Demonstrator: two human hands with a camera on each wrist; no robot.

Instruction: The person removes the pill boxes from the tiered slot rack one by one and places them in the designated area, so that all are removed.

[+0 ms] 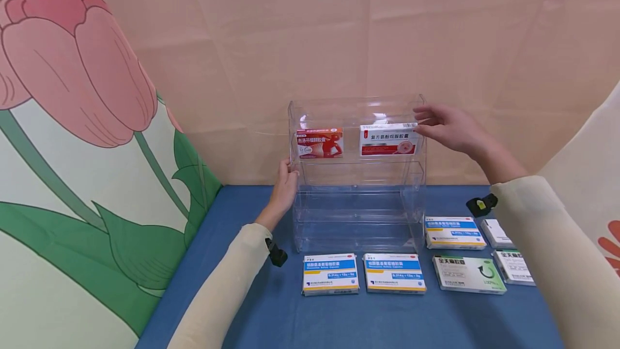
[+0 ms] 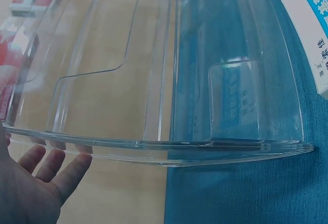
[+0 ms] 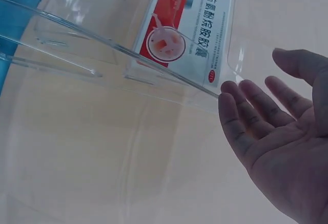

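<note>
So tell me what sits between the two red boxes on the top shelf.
Nothing: in the head view a bare stretch of the clear shelf separates the left red box from the right red box.

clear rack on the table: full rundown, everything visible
The clear rack looks like transparent plastic, with stepped tiers, standing upright on the blue table against the wall. Its top tier holds two red-and-white boxes side by side; the lower tiers look empty. The left hand rests against its left side, and the right hand is open at its upper right corner.
</note>
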